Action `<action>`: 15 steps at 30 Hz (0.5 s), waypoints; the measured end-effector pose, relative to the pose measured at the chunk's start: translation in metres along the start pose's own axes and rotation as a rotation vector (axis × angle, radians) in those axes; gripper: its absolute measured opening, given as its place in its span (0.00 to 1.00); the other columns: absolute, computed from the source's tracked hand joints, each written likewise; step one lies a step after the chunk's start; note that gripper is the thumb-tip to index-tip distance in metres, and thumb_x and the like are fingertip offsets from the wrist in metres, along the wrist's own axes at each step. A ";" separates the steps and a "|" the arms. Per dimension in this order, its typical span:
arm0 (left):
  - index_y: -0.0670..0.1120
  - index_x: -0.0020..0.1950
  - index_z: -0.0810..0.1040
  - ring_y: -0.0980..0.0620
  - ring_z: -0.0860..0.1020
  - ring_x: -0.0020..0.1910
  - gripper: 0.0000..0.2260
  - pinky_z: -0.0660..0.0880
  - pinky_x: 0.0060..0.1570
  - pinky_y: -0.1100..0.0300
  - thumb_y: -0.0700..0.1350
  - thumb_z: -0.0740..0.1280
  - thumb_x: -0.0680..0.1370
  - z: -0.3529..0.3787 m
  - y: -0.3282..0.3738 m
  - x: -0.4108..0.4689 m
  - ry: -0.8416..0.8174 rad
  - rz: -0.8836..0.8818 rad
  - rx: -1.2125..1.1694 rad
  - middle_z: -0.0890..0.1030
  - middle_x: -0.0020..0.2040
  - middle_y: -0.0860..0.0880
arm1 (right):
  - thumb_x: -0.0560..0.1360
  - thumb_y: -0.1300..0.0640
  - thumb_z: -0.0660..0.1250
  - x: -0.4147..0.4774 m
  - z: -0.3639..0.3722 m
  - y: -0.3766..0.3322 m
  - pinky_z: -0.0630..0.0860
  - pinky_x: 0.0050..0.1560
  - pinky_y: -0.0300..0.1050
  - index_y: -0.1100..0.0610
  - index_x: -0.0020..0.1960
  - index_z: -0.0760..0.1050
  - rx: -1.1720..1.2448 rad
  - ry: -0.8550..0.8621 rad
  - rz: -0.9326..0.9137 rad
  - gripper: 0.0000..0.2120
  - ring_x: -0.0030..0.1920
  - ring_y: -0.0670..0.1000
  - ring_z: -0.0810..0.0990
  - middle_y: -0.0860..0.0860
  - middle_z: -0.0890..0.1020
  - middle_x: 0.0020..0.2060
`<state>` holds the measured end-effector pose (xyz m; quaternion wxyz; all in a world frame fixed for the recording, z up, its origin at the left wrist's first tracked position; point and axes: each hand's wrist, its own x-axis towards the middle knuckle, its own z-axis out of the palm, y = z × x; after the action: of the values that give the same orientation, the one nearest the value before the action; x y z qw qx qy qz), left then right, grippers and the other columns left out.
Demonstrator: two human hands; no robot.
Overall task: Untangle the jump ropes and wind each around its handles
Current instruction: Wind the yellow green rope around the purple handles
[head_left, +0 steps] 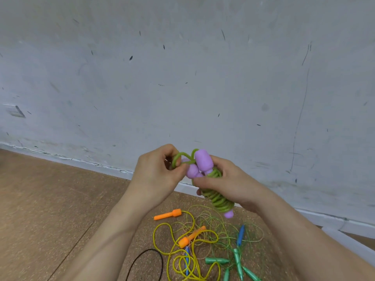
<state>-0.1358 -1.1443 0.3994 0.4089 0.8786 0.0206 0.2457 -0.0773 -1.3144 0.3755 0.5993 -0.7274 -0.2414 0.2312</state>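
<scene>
Right grip (229, 183) clasping purple handles (203, 162) wound in green rope (220, 201), left grip (156, 175) — just beside — pinching its loop

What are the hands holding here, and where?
The right hand grips the purple handles around the wound green rope; the left hand pinches its loose loop.

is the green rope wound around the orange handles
No, the green rope is coiled around the purple handles that the right hand holds.
</scene>
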 end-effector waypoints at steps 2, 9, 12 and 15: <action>0.47 0.34 0.72 0.55 0.70 0.27 0.12 0.66 0.29 0.67 0.41 0.75 0.69 -0.005 -0.004 0.002 0.026 -0.008 0.024 0.74 0.27 0.51 | 0.72 0.54 0.73 -0.001 -0.001 0.008 0.78 0.46 0.49 0.49 0.55 0.75 -0.286 0.003 -0.025 0.13 0.39 0.47 0.78 0.50 0.82 0.43; 0.43 0.39 0.73 0.48 0.81 0.34 0.08 0.79 0.38 0.57 0.35 0.71 0.73 -0.008 -0.007 0.008 0.023 -0.231 -0.580 0.80 0.36 0.44 | 0.61 0.44 0.76 0.000 0.034 0.028 0.72 0.55 0.56 0.53 0.68 0.67 -1.227 0.493 -0.410 0.39 0.57 0.53 0.78 0.49 0.78 0.57; 0.43 0.41 0.72 0.48 0.79 0.35 0.09 0.77 0.40 0.56 0.35 0.72 0.72 -0.011 -0.011 0.010 -0.039 -0.220 -0.706 0.76 0.37 0.46 | 0.62 0.30 0.67 -0.010 0.036 0.019 0.68 0.62 0.54 0.49 0.71 0.62 -1.082 0.330 -0.363 0.42 0.65 0.47 0.70 0.45 0.68 0.67; 0.46 0.37 0.71 0.49 0.73 0.34 0.06 0.71 0.38 0.57 0.38 0.67 0.68 -0.016 -0.010 0.011 -0.140 -0.228 -0.826 0.72 0.36 0.46 | 0.66 0.29 0.65 -0.019 0.017 -0.011 0.70 0.65 0.47 0.42 0.68 0.63 -0.524 0.173 -0.215 0.35 0.64 0.38 0.70 0.39 0.67 0.66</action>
<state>-0.1314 -1.1234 0.4051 0.7512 0.6478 -0.0106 0.1262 -0.1035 -1.3115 0.3843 0.4304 -0.8447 -0.3165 0.0333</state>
